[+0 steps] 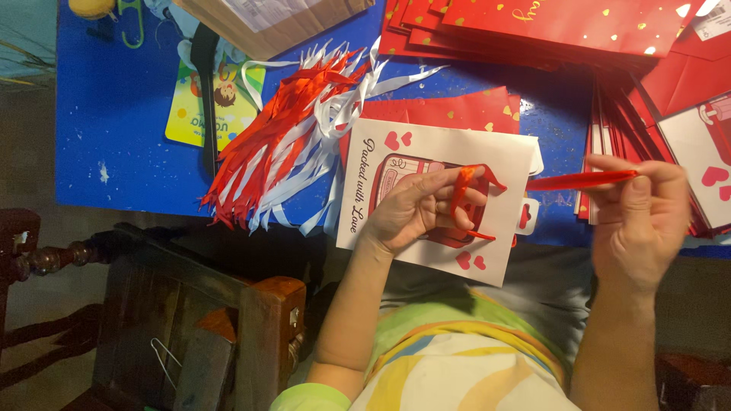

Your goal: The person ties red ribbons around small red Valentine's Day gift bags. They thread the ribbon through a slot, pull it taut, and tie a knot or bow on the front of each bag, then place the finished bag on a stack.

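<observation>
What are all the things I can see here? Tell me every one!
White gift bag: one, white with red hearts, flat under the left hand.
Red ribbon: one, red, stretched between the two hands.
Ribbon bundle: many strips, red and white, left of the bag.
Red gift bags: a stack, red with gold hearts, top right.
Table: one, blue, under everything.
Cardboard box: one, brown, top middle.
Card: one, yellow-green, by the ribbons.
Wooden chair: one, dark brown, lower left.
Left hand: presses the bag, ribbon looped round its fingers.
Right hand: pinches the ribbon's end.
</observation>
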